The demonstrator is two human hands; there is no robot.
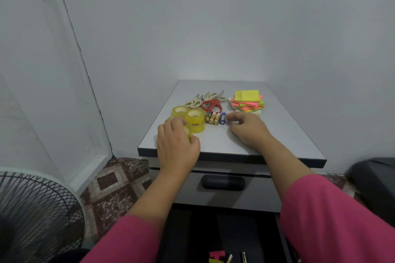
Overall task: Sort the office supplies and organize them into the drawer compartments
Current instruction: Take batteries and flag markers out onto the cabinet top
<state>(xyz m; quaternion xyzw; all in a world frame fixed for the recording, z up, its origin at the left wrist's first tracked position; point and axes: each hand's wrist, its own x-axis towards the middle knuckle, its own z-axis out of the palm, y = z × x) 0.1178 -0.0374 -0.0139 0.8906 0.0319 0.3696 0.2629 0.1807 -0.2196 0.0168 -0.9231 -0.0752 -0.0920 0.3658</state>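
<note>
Left hand (177, 145) grips a tape roll (188, 132); right hand (245, 128), loosely curled, holds nothing beside batteries (214, 118) lying lengthwise front-to-back, labels unreadable.

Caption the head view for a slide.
Left hand grips a tape roll while the right hand rests by the batteries on the cabinet top.

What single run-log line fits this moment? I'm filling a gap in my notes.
left hand: grips tape roll | right hand: by blue battery, grip unclear | scissors, sticky notes: on cabinet top
</note>
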